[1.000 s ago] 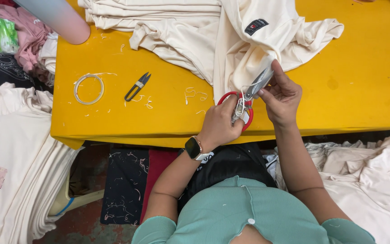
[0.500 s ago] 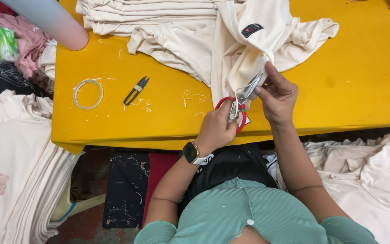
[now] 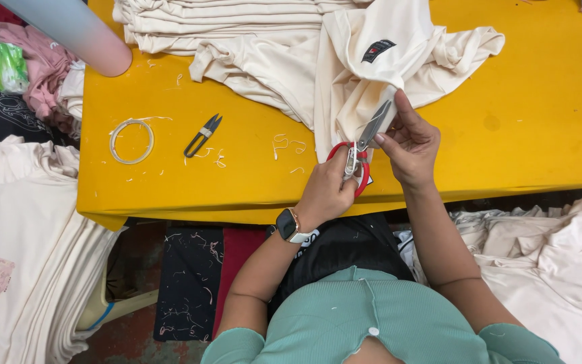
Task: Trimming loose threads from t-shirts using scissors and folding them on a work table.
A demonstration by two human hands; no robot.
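Garment workshop, yellow worktable (image 3: 540, 128) strewn with thread scraps, cream shirts (image 3: 237, 27) stacked on it, more piles (image 3: 15, 269) lay on both sides, thread snips (image 3: 202, 135) and tape ring (image 3: 131, 141) lay at hand, scissors (image 3: 362, 148) were trimming a shirt.

A single head-worn camera looks steeply down from above the person's chest, close over the near edge of the yellow counter (image 3: 520, 121), with both hands (image 3: 409, 145) mid-frame and the floor below.
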